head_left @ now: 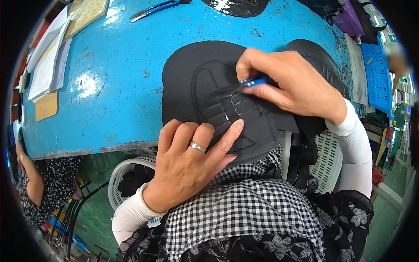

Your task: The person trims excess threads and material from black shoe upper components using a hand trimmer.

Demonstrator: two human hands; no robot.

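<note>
A black padded panel (179, 70) with a rounded far end lies over the front edge of the blue table. A stitched loop outline and several short slits with pale marks show on its face. My left hand (187, 161) holds the panel down at its near left side, three fingers curled and the index finger stretched toward the slits. Above the slits, my right hand (297, 83) is closed around small blue-handled snips (258, 81); their tips are hard to make out against the black material.
Another black panel (307, 47) lies to the right. Blue-handled snips (157, 8) rest at the far side of the table (118, 65); papers (49, 70) lie at left. White baskets (114, 185) stand below the edge. A blue basket (379, 78) is far right; another person's arm (32, 179) shows left.
</note>
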